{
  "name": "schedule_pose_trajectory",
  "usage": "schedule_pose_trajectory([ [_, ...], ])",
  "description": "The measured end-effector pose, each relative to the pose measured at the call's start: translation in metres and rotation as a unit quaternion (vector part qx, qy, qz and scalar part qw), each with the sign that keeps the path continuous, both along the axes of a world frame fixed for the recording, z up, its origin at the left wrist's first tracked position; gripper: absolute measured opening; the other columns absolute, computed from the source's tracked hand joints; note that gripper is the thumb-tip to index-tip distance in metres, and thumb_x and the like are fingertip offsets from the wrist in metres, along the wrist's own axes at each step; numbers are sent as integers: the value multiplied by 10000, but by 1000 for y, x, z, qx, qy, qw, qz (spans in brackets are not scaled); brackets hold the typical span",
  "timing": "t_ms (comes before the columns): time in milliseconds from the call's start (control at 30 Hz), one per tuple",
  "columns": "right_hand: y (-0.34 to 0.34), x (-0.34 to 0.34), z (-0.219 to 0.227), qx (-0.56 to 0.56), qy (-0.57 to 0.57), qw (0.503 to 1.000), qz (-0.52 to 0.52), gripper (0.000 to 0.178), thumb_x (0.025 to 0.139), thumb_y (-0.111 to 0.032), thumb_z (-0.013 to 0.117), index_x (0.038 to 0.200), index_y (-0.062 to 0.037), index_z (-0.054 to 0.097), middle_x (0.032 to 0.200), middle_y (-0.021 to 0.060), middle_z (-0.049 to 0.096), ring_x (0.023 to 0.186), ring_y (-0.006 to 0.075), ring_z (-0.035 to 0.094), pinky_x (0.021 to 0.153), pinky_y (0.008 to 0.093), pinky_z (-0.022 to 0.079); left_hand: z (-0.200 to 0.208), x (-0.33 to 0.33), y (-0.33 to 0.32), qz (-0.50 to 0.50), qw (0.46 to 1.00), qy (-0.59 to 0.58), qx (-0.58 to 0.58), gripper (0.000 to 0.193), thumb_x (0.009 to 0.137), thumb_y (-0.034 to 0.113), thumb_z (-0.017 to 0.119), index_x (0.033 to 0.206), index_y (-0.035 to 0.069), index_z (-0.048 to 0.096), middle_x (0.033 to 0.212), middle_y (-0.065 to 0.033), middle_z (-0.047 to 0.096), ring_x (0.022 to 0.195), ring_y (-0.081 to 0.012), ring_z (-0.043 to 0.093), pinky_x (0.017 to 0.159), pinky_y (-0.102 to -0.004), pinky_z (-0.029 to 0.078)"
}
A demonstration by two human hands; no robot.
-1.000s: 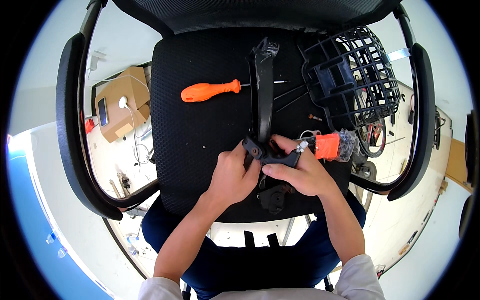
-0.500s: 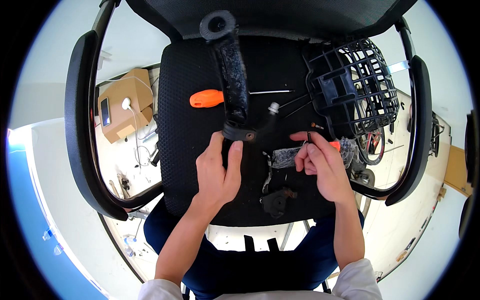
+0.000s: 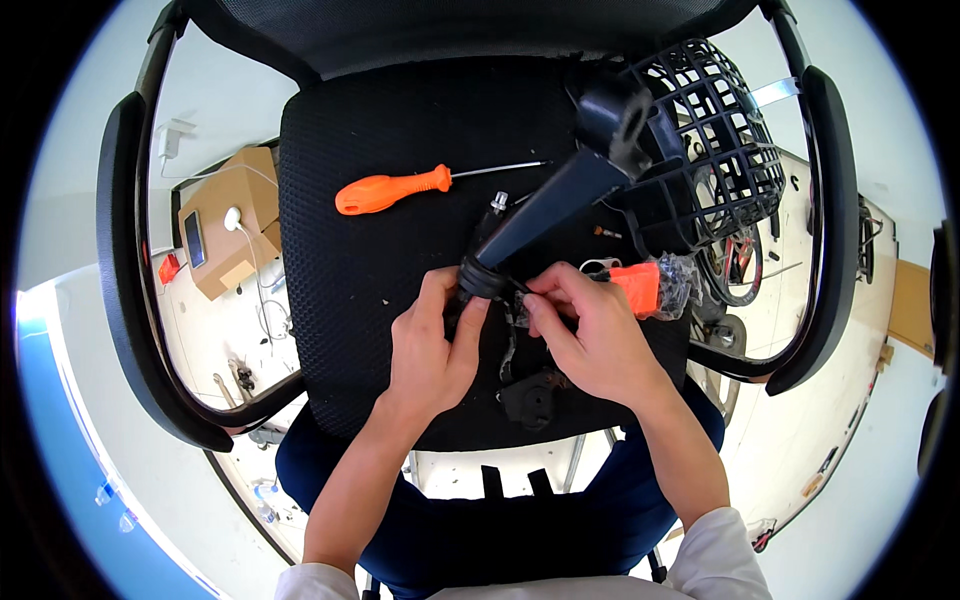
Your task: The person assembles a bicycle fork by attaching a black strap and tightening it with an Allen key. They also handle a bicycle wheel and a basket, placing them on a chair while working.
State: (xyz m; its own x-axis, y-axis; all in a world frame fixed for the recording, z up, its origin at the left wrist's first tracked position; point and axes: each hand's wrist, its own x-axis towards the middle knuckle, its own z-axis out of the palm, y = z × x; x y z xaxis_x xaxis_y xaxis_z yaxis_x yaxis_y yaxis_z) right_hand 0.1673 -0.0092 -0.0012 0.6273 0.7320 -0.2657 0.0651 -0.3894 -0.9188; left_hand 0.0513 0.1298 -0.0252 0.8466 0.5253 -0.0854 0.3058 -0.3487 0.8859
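My left hand point(image 3: 432, 345) is closed round the near end of a long black arm-shaped part point(image 3: 550, 212). That end has a ring-like clamp point(image 3: 482, 278); a larger ring point(image 3: 632, 125) at the far end tilts up to the right, over the basket. At the clamp's right side my right hand point(image 3: 600, 340) pinches a thin dark pin-like piece point(image 3: 519, 286), mostly hidden by the fingers. Whether it is a bolt or a key I cannot tell. An orange-handled screwdriver point(image 3: 395, 190) lies beyond the hands. A small black part point(image 3: 535, 400) rests below them.
Everything lies on a black chair seat point(image 3: 350, 300) between two armrests point(image 3: 150, 260). A black plastic basket point(image 3: 720, 150) stands at the far right. A plastic-wrapped orange item point(image 3: 640, 288) sits beside my right wrist, with small brownish screws point(image 3: 606, 233) above it.
The arm-shaped part has swung from nearly straight ahead to a rightward tilt. My right hand has moved left to the clamp with its small piece. The whole view has shifted slightly.
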Motion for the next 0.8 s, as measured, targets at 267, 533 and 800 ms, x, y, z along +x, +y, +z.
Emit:
schedule_pose_trajectory([
  [267, 3, 4, 1, 8, 36, 999, 12, 84, 908, -32, 586, 934, 43, 559, 664, 136, 645, 569, 242, 644, 536, 314, 472, 7, -1, 10, 4, 994, 53, -91, 144, 966, 131, 557, 1032, 3, 560, 653, -92, 569, 532, -160, 565, 534, -285, 437],
  [533, 4, 8, 5, -26, 109, 993, 19, 93, 928, -47, 564, 930, 46, 566, 668, 113, 646, 560, 180, 638, 528, 284, 468, 12, 2, 6, -14, 998, 45, -37, 136, 952, 111, 571, 1033, 3, 558, 698, -129, 600, 586, -242, 623, 565, -319, 468],
  [800, 4, 28, 14, -97, 354, 929, 46, 172, 949, -105, 531, 976, 50, 601, 662, 86, 625, 524, 139, 591, 485, 282, 438, 8, 1, 3, -36, 999, 40, 4, 141, 944, 106, 578, 1038, 4, 554, 755, -162, 626, 651, -303, 653, 603, -353, 489],
])
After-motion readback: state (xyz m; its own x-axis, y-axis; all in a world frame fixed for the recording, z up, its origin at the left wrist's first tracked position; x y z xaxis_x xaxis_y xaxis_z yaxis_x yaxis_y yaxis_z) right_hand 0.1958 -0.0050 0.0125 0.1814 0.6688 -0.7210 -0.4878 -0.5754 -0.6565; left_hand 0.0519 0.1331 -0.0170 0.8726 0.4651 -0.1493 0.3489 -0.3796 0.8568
